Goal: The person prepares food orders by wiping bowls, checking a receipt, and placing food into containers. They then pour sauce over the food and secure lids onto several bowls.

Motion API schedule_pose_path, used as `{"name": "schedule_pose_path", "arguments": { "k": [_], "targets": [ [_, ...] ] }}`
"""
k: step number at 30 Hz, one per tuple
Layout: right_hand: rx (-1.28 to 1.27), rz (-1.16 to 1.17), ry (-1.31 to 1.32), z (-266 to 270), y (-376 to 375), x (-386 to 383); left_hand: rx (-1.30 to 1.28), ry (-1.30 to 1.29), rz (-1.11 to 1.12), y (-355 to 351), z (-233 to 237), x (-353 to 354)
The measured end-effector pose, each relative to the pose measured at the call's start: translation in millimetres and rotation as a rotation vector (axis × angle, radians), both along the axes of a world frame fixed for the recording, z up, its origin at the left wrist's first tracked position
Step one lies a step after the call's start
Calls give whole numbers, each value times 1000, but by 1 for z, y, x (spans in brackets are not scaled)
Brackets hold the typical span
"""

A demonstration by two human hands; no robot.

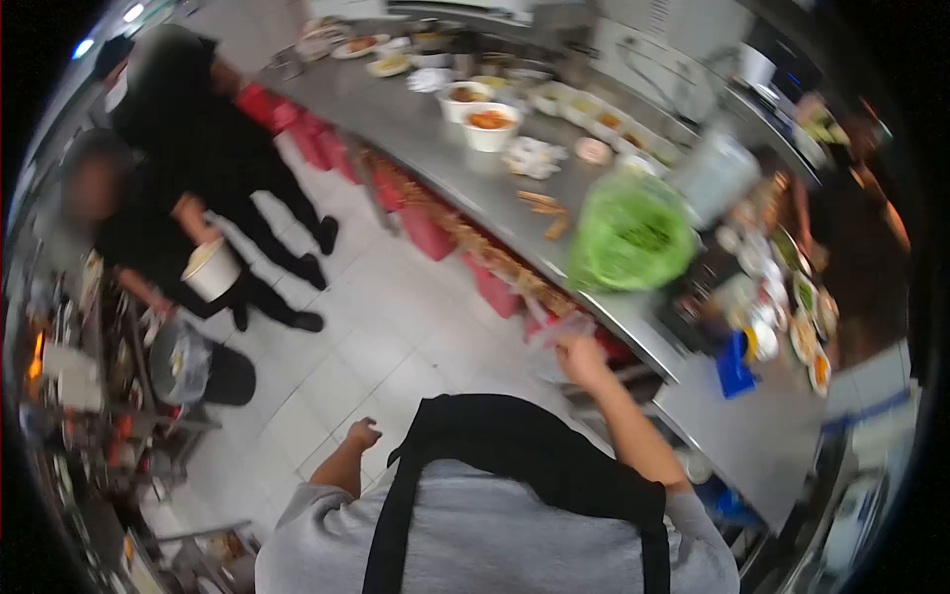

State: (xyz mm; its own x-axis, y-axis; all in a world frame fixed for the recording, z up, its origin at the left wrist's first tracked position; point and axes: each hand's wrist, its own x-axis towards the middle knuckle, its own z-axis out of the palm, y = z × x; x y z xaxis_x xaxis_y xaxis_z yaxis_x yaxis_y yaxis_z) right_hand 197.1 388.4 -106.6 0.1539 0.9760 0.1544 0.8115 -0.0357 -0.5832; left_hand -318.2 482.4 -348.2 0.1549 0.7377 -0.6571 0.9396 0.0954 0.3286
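My right hand (582, 358) is closed on a thin, clear plastic bag (556, 342) beside the front edge of the steel counter (618, 319). What the bag contains, if anything, cannot be made out. Over the floor, my left hand (364, 433) hangs with fingers loosely bent and partly apart, holding nothing visible. Nearest to my right hand on the counter is a large green plastic bag (618, 262) with leafy greens (648, 236) in it.
White bowls of food (490, 134) and small containers (606, 124) line the counter. Red bins (426, 233) stand underneath. At left, a person holds a white tub (211, 270) near a grey bin (230, 376). Another person (861, 247) is at far right. A blue object (734, 366) lies near the corner.
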Motion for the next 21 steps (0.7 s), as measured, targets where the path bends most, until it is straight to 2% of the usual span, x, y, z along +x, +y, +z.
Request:
{"name": "schedule_pose_path", "arguments": {
  "k": [1, 2, 3, 4, 6, 8, 10, 11, 12, 13, 14, 16, 18, 20, 21],
  "targets": [
    [166, 72, -34, 7, 50, -4, 16, 67, -46, 10, 6, -6],
    [135, 146, 128, 34, 99, -10, 45, 33, -76, 21, 6, -15],
    [115, 128, -65, 47, 139, -11, 50, -30, -28, 33, 1, -24],
    [197, 24, -135, 52, 176, -6, 80, -50, -1, 47, 4, -29],
    [217, -56, -118, 54, 254, 23, 161, -109, 92, 67, 51, -24],
    [161, -207, -197, 61, 309, 41, 167, -251, 227, 81, 55, -32],
    [51, -390, -386, 75, 348, 56, 146, -338, 321, 100, 66, -28],
    [-19, -413, -388, 78, 362, 64, 86, -408, 414, 103, 114, -7],
    [-91, -438, -388, 79, 374, 72, 169, -445, 365, 110, 90, -11],
    [-164, -463, -387, 78, 386, 82, 109, -527, 412, 118, 84, -7],
    [-231, -467, -330, 63, 402, 99, 92, -627, 437, 124, 95, 4],
    [-234, -439, -462, 29, 423, 122, 75, -715, 424, 145, 121, 33],
    [-171, -172, -429, -32, 450, 166, 35, -786, 422, 172, 149, 67],
    [-55, -323, -519, -14, 442, 144, -10, -825, 340, 211, 183, 108],
    [33, -389, -364, -18, 447, 155, -66, -869, 303, 237, 179, 125]
  ]
}}
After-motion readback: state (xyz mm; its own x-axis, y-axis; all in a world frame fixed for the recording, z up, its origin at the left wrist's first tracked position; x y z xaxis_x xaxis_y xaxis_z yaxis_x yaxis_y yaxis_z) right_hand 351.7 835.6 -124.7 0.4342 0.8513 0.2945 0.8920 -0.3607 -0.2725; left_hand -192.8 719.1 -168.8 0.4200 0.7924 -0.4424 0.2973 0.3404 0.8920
